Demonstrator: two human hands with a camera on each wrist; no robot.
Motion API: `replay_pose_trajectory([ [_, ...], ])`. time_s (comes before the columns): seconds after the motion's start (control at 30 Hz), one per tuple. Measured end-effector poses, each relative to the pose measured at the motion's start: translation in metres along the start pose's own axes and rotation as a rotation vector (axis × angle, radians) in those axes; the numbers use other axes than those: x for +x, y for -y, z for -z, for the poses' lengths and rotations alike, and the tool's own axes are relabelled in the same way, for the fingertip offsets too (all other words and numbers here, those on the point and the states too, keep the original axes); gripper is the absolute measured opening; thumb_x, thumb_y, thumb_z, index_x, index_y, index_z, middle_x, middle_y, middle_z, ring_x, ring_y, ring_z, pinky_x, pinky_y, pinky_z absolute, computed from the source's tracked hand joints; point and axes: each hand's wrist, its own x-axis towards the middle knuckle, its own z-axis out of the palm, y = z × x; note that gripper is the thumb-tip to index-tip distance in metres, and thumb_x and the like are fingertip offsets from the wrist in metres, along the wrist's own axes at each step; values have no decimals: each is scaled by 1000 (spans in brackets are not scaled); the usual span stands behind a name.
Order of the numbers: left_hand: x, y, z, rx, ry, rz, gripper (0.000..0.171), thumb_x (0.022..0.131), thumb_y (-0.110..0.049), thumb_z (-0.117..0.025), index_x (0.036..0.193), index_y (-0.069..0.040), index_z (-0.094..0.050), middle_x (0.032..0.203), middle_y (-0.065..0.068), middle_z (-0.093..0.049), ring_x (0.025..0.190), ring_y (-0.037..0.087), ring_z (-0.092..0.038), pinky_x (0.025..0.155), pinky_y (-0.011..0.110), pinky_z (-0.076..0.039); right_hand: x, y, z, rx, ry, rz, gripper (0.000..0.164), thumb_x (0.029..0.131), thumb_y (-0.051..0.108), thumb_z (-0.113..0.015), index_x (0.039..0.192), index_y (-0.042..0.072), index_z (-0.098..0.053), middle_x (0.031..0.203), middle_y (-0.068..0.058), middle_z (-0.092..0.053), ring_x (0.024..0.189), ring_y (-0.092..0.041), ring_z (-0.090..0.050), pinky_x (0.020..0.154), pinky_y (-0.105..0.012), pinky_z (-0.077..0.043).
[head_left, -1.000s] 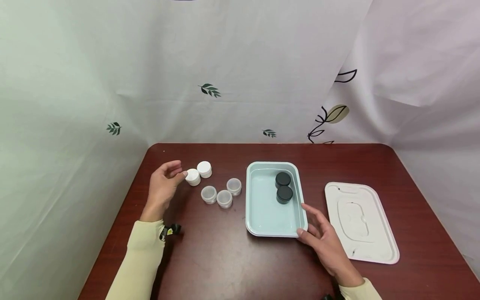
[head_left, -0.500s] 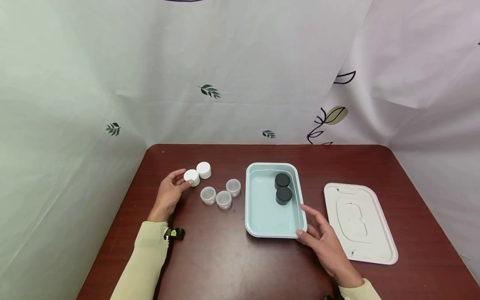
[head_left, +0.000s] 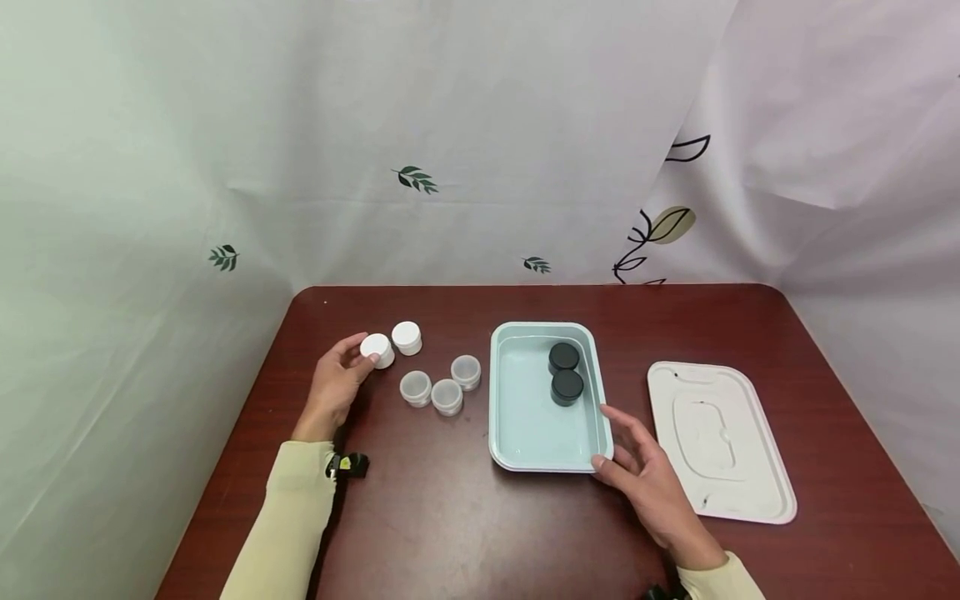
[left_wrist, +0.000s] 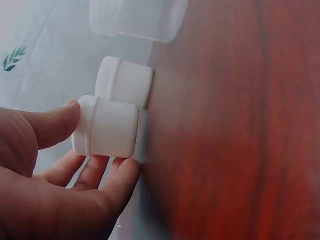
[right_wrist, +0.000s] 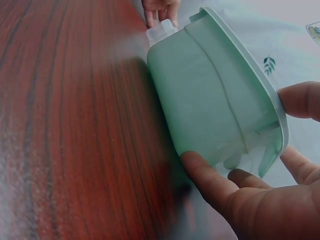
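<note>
My left hand pinches a small white lidded jar between thumb and fingers, at the table's left side; the left wrist view shows the same jar with the thumb on its lid edge. A second white jar stands just behind it. My right hand rests against the near right corner of a light blue tray, thumb on the outer wall, fingers straight by the rim. Two black-lidded jars stand inside the tray at its far right.
Three clear jars stand in a cluster between the white jars and the tray. A white tray lid lies flat to the right of the tray. White printed curtains close in the dark red table at the back and sides.
My left hand closed in on the nearer white jar, took it between thumb and fingers, and drew it slightly left. The right hand has stayed at the tray's corner.
</note>
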Motion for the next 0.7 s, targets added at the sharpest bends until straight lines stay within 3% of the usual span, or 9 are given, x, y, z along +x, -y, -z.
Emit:
replay_pose_trajectory([
  [0.17,-9,-18,3,-44,-20,-7,58,101,-3,-69,155,-6,-51,133,7,-54,108,9,-54,84,10,-53,-1,0,0,2,3,-1,68,100,0,-68,161,7,-37,156,-23,-41,126,-12,-67,89,-27,-61],
  [0.33,-24,-42,0,-27,-7,-58,58,101,-4,-70,156,-8,-51,141,10,-53,115,13,-56,89,11,-55,-1,-1,1,-2,-1,3,67,100,1,-68,160,8,-39,154,-23,-44,125,-12,-67,89,-28,-61],
  [0.57,-43,-70,-20,22,114,-140,55,100,-5,-71,153,-6,-54,139,16,-58,112,15,-61,87,12,-54,0,-2,2,-7,7,7,67,100,0,-68,160,8,-38,156,-24,-44,127,-13,-67,89,-28,-61],
  [0.7,-51,-78,-37,20,204,-177,55,99,-1,-72,151,-5,-55,141,19,-60,120,22,-64,89,15,-56,1,-3,2,-19,13,6,67,100,1,-68,160,8,-38,159,-25,-41,127,-12,-66,88,-28,-61],
])
